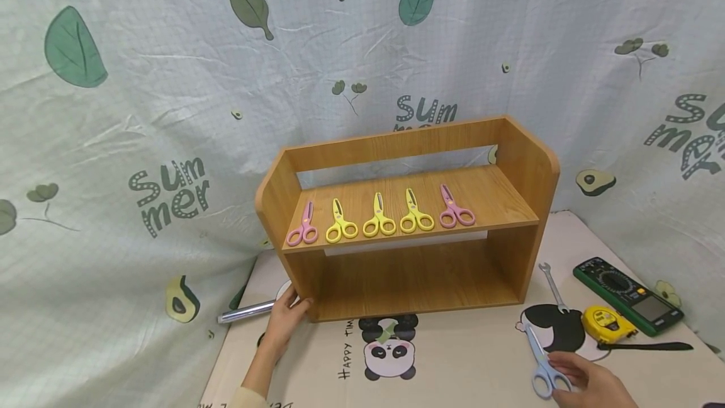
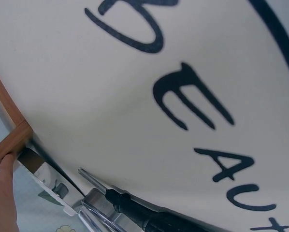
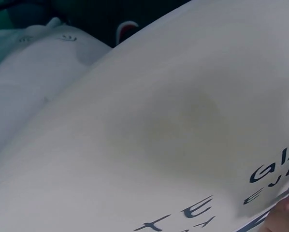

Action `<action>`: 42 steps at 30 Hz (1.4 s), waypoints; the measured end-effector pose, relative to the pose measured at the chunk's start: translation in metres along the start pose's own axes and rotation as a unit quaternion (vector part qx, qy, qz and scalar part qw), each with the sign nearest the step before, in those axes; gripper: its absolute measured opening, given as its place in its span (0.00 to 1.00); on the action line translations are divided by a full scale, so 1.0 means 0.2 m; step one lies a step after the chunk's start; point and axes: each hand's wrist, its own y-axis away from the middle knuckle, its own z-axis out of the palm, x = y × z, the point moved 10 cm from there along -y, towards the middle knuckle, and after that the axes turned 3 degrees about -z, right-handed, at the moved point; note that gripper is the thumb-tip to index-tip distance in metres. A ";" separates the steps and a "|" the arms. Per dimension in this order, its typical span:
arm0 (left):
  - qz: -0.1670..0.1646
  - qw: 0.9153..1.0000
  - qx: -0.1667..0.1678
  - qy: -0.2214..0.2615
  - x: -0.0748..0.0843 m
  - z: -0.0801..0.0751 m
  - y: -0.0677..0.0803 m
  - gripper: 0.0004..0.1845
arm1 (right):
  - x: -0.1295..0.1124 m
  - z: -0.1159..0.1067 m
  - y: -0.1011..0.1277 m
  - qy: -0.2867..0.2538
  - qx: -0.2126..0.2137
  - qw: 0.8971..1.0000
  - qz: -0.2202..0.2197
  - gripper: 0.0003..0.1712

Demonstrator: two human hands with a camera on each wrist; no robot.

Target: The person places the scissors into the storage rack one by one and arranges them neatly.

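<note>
A wooden desk shelf (image 1: 419,279) stands on the table with a row of pink and yellow scissors (image 1: 378,222) on its upper board, handles toward the front edge. My left hand (image 1: 287,320) grips the lower front corner of its left side panel, the thumb across the panel's front edge. In the left wrist view, fingers (image 2: 4,188) touch the wooden edge. Over the table at the front right, my right hand (image 1: 591,383) pinches light blue scissors (image 1: 540,357) near the handles, blades pointing away. Only a fingertip bit of that hand shows in the right wrist view.
Right of the shelf lie a wrench (image 1: 553,288), a yellow tape measure (image 1: 607,325), a green-edged multimeter (image 1: 627,294) and a thin black strip-like item (image 1: 651,346). A silver tube (image 1: 246,312) lies left of the shelf, near a black-handled tool with a metal tip (image 2: 130,208). A printed curtain (image 1: 340,49) hangs behind.
</note>
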 end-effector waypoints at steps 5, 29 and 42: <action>0.002 1.000 -0.001 0.007 0.00 0.00 0.00 0.39 | -0.01 0.00 0.01 -0.034 -0.002 0.999 0.011 0.44; 0.006 1.000 0.004 0.004 -0.01 0.00 0.00 0.39 | 0.01 -0.08 0.07 -0.127 0.011 0.991 0.043 0.40; 0.009 1.000 0.010 0.005 -0.01 -0.01 0.00 0.38 | -0.28 -0.34 0.23 -0.107 0.065 0.992 0.010 0.44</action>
